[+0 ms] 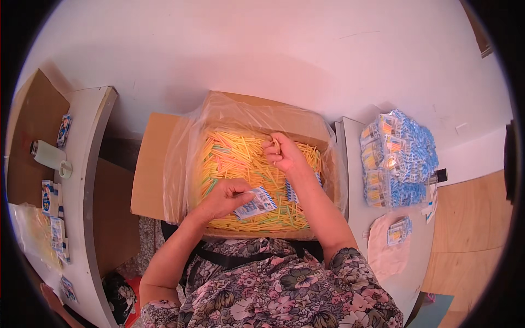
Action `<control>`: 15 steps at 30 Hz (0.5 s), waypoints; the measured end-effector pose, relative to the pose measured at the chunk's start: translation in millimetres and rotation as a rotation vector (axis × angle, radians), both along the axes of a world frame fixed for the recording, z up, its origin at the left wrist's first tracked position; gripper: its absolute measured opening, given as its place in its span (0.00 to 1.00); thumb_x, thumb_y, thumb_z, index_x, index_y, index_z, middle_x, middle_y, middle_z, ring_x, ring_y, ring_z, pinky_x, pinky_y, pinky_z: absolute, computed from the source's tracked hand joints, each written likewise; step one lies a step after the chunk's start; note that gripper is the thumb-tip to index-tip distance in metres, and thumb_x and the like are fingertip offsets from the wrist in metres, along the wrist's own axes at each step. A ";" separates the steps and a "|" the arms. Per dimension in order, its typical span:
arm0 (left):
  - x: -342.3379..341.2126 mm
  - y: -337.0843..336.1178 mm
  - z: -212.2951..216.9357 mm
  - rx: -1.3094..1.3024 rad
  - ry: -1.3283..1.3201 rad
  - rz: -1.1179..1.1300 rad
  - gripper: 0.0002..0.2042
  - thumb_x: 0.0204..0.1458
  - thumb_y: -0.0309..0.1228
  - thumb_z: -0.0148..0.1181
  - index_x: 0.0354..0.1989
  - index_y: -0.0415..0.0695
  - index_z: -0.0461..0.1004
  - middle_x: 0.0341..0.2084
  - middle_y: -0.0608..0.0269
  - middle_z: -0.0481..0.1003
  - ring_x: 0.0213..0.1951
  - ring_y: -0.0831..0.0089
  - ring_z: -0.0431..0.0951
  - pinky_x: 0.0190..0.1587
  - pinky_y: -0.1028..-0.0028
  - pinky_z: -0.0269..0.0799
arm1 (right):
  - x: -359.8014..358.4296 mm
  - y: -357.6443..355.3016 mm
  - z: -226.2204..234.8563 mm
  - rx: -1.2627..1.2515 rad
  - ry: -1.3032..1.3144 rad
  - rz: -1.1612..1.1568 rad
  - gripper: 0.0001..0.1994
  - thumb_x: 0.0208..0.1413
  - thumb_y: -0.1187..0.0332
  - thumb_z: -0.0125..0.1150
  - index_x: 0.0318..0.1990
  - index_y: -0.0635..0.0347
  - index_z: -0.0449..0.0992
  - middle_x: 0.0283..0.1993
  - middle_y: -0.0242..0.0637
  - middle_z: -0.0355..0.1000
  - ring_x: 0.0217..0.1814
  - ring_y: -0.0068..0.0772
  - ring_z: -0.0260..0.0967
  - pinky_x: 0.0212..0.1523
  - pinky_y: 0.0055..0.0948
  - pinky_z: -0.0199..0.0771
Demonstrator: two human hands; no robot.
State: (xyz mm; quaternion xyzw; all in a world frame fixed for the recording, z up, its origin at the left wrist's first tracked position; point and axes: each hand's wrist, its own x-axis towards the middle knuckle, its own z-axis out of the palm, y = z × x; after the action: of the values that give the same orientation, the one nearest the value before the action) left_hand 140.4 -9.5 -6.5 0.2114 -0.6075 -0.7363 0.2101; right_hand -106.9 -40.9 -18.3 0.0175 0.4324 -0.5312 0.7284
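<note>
A cardboard box [147,164] lined with a clear plastic bag [183,158] stands in front of me, filled with thin yellow, orange and green sticks [235,150]. Over its near half, my left hand [224,198] pinches a small blue-and-white printed packet [257,203] by its edge. Above the far right part of the sticks, my right hand [283,154] has its fingers curled closed. Whatever they hold is too small to make out. Another blue-striped packet [291,192] lies on the sticks, partly hidden by my right forearm.
Right of the box, a white table [353,158] bears a big stack of filled blue packets [396,158] and a pink cloth [383,257] with a few packets on it. The left table [90,142] holds a pale flask [49,156] and several packs. Another person's arm [54,300] shows lower left.
</note>
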 end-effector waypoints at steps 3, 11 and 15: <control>0.1 -0.3 -4.3 0.064 0.019 0.022 0.05 0.55 0.26 0.59 0.32 0.37 0.76 0.26 0.72 0.71 0.30 0.85 0.69 0.33 0.81 0.66 | 4.7 0.0 2.4 -0.049 -0.044 0.041 0.07 0.59 0.66 0.49 0.30 0.56 0.64 0.24 0.31 0.62 0.14 0.13 0.52 0.09 0.13 0.47; -2.8 -1.6 -6.9 0.156 0.033 0.010 0.07 0.55 0.27 0.60 0.39 0.38 0.79 0.33 0.70 0.75 0.38 0.83 0.72 0.40 0.79 0.69 | 76.9 52.9 35.8 -0.310 0.377 -0.006 0.13 0.63 0.58 0.45 0.32 0.58 0.65 0.25 0.34 0.65 0.23 0.27 0.65 0.23 0.25 0.68; -3.9 0.2 -5.2 0.144 0.104 0.029 0.07 0.55 0.28 0.61 0.36 0.37 0.80 0.33 0.72 0.76 0.35 0.85 0.72 0.39 0.80 0.69 | 94.7 67.9 46.2 -0.387 0.512 -0.036 0.16 0.65 0.56 0.43 0.34 0.61 0.67 0.29 0.38 0.70 0.31 0.31 0.71 0.34 0.29 0.75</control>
State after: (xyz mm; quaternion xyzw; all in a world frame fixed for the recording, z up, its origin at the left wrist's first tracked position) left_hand 136.5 -9.2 -11.7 0.1962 -0.5380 -0.7850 0.2360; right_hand -12.3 27.0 28.0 -0.2479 0.4921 -0.6036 0.5762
